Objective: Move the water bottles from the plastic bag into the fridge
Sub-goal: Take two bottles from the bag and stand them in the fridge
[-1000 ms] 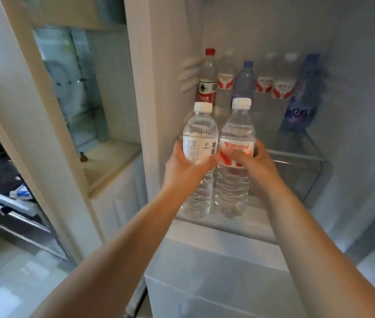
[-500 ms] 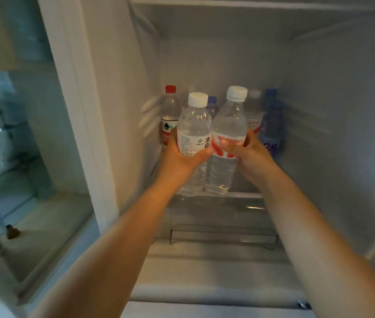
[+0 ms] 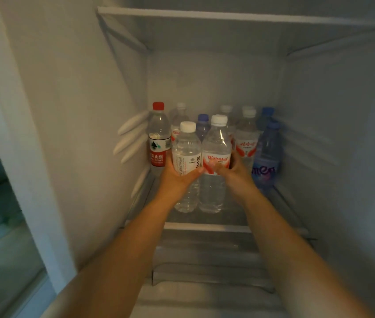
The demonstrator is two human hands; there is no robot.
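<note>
Both arms reach into the open fridge. My left hand [image 3: 177, 177] grips a clear white-capped bottle with a white label [image 3: 186, 148]. Right beside it, my right hand [image 3: 235, 175] grips a taller white-capped Wahaha bottle with a red label [image 3: 216, 143]. The two bottles stand upright, touching each other, their bases at the glass shelf [image 3: 207, 227]. Behind them stand several more bottles: a red-capped one [image 3: 159, 134] at the left, a blue one [image 3: 266, 157] at the right. The plastic bag is out of view.
The fridge's side walls [image 3: 103, 111] close in left and right, and an upper shelf [image 3: 227, 17] runs overhead. White rail ribs [image 3: 131, 134] stick out of the left wall. A drawer front [image 3: 209, 276] sits below the glass shelf.
Both hands have carried the two bottles deeper into the fridge and lowered them onto the glass shelf, in front of the back row. The view has moved closer in.
</note>
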